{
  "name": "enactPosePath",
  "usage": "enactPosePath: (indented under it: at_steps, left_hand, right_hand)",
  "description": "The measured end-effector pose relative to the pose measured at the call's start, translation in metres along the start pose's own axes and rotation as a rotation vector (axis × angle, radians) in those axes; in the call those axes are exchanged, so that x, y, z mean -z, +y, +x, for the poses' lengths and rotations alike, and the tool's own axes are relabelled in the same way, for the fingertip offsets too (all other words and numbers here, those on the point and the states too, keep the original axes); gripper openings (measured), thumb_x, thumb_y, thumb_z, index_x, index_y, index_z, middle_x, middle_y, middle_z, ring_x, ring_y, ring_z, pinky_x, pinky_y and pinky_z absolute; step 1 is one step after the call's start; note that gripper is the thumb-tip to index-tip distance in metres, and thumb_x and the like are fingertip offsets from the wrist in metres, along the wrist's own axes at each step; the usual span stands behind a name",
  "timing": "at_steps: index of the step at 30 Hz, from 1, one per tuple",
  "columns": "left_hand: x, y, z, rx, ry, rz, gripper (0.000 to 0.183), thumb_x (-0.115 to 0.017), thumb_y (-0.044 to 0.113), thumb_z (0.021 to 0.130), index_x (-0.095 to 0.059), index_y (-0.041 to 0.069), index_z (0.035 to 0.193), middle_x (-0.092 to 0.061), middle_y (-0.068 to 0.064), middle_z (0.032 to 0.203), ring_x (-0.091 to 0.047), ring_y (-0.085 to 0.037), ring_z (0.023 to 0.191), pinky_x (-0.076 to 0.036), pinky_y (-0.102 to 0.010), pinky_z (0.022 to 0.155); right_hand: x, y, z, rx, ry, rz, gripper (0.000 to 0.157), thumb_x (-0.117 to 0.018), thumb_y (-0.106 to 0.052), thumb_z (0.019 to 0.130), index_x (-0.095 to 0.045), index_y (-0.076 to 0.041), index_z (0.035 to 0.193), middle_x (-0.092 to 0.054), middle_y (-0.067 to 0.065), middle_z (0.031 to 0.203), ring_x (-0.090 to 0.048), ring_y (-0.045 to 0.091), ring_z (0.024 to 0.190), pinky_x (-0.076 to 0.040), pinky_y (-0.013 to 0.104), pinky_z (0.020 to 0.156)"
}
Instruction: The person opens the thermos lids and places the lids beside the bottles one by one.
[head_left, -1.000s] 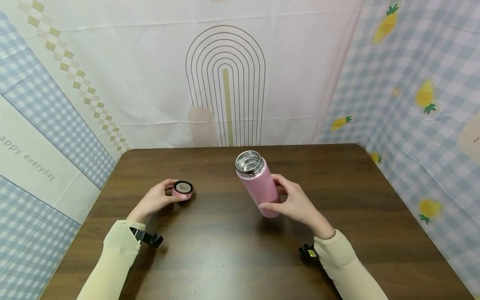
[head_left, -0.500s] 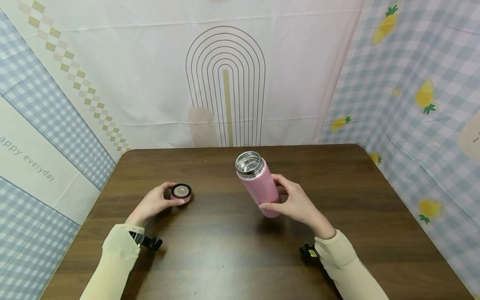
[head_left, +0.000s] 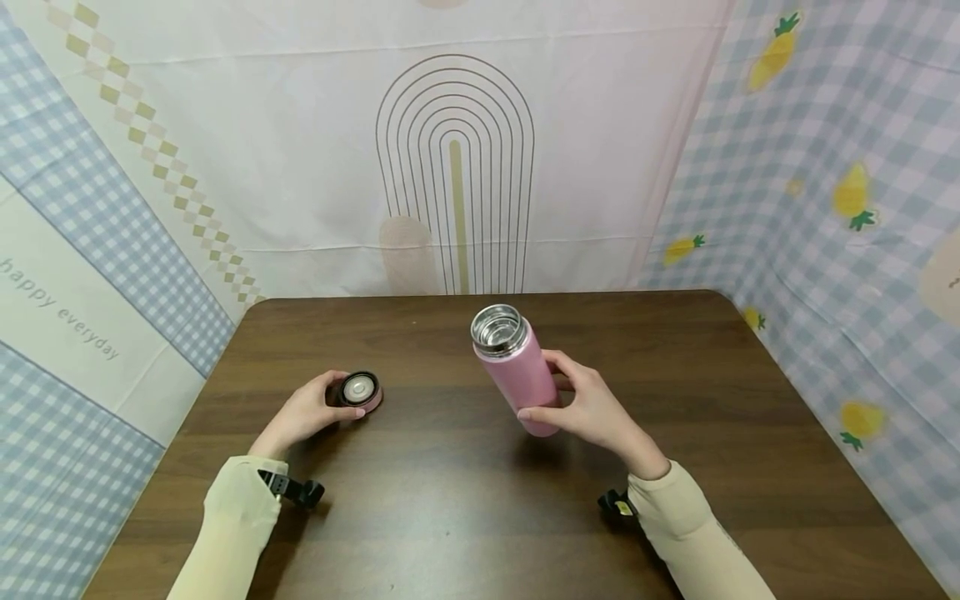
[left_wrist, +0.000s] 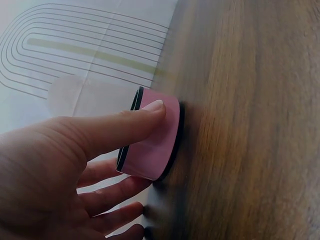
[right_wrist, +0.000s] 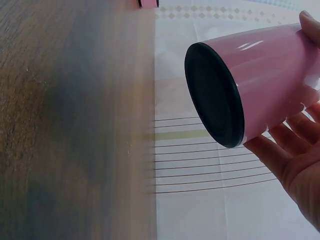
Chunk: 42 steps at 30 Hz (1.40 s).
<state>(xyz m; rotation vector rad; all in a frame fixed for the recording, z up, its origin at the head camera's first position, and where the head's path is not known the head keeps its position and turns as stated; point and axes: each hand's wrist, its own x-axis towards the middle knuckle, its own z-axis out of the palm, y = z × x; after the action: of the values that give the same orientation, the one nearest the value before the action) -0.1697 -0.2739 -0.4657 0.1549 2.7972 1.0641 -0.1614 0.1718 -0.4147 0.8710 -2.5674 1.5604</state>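
Note:
My left hand (head_left: 303, 415) pinches a pink bottle lid (head_left: 362, 394) between thumb and fingers, low at the left of the table. The lid's inner side, with a dark ring round a silvery disc, faces up. In the left wrist view, the lid's black outer edge is right at the wood, with the thumb (left_wrist: 125, 127) across its pink side. My right hand (head_left: 588, 414) grips a pink insulated bottle (head_left: 517, 375) round its lower body. The lidless steel mouth (head_left: 498, 328) tilts up and left. The bottle's black base (right_wrist: 212, 95) hangs above the table in the right wrist view.
Both hands are over a dark brown wooden table (head_left: 450, 492). A white cloth (head_left: 315, 167) with a line-drawn arch hangs behind its far edge. Checked blue cloth (head_left: 825, 275) with yellow pineapples covers the right side. Black straps with small devices (head_left: 303, 492) sit at the wrists.
My left hand has moved a little down and left in the head view, bringing the lid down at the table. The right hand and the bottle stay about where they were.

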Motion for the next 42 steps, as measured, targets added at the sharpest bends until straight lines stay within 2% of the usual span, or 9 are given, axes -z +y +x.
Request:
enactPosePath:
  at_steps: [8,13,17,21,28,33,37,42]
  left_hand:
    - [0.0,-0.002,-0.001,0.005,-0.021,-0.027,0.08,-0.082,0.04,0.085,-0.047,-0.002,0.143,-0.054,-0.024,0.139,-0.051,-0.041,0.127,-0.041,-0.058,0.103]
    - [0.0,-0.004,-0.002,-0.005,-0.017,-0.028,0.081,-0.082,0.039,0.084,-0.046,-0.003,0.144,-0.053,-0.026,0.14,-0.049,-0.043,0.129,-0.039,-0.059,0.105]
    - [0.0,-0.005,-0.002,-0.025,0.001,-0.028,0.08,-0.083,0.038,0.084,-0.048,-0.004,0.142,-0.054,-0.026,0.139,-0.049,-0.043,0.129,-0.039,-0.059,0.106]
    - [-0.001,-0.006,-0.001,-0.037,0.013,-0.026,0.079,-0.082,0.039,0.084,-0.048,-0.003,0.142,-0.054,-0.025,0.139,-0.049,-0.043,0.129,-0.039,-0.059,0.106]
    - [0.0,-0.007,-0.002,-0.053,0.022,-0.011,0.076,-0.082,0.039,0.084,-0.051,-0.002,0.139,-0.056,-0.024,0.136,-0.051,-0.042,0.127,-0.039,-0.059,0.105]
    - [-0.001,-0.007,-0.005,-0.036,0.01,-0.02,0.077,-0.082,0.04,0.084,-0.05,-0.001,0.14,-0.055,-0.023,0.138,-0.051,-0.042,0.128,-0.04,-0.058,0.104]
    - [-0.001,-0.008,-0.005,-0.039,0.017,-0.013,0.078,-0.082,0.041,0.084,-0.05,-0.002,0.141,-0.054,-0.024,0.14,-0.049,-0.042,0.13,-0.04,-0.059,0.105]
    - [-0.001,-0.009,-0.004,-0.048,0.026,-0.008,0.079,-0.081,0.042,0.085,-0.049,-0.002,0.142,-0.053,-0.025,0.141,-0.048,-0.044,0.131,-0.038,-0.06,0.106]
  right_hand:
    - [0.0,0.002,0.003,-0.028,0.024,0.035,0.071,-0.092,-0.025,0.075,-0.055,-0.021,0.136,-0.064,0.002,0.127,-0.065,0.026,0.112,-0.054,0.05,0.093]
    - [0.007,0.005,0.006,-0.064,0.071,0.126,0.072,-0.09,-0.016,0.077,-0.051,-0.017,0.138,-0.061,0.007,0.13,-0.063,0.03,0.116,-0.053,0.051,0.094]
    - [0.019,0.008,0.009,-0.08,0.129,0.18,0.075,-0.088,-0.009,0.078,-0.047,-0.011,0.142,-0.058,0.013,0.131,-0.06,0.03,0.118,-0.053,0.044,0.096]
    - [0.033,0.017,0.009,-0.099,0.219,0.165,0.074,-0.084,-0.006,0.081,-0.044,-0.009,0.144,-0.058,0.014,0.13,-0.06,0.021,0.116,-0.052,0.03,0.096]
    - [0.058,0.045,-0.002,-0.136,0.368,0.121,0.072,-0.08,-0.008,0.087,-0.041,-0.012,0.147,-0.056,0.006,0.127,-0.058,0.012,0.112,-0.051,0.021,0.09]
    - [0.071,0.065,-0.014,-0.215,0.474,0.143,0.067,-0.08,-0.007,0.086,-0.042,-0.015,0.141,-0.056,-0.003,0.122,-0.057,0.008,0.111,-0.049,0.015,0.088]
    - [0.081,0.08,-0.023,-0.262,0.514,0.134,0.066,-0.08,-0.005,0.086,-0.042,-0.019,0.138,-0.054,-0.008,0.122,-0.054,0.004,0.112,-0.047,0.012,0.087]
    - [0.089,0.092,-0.032,-0.281,0.516,0.094,0.073,-0.08,-0.003,0.085,-0.04,-0.019,0.143,-0.05,-0.012,0.123,-0.051,0.002,0.112,-0.046,0.012,0.086]
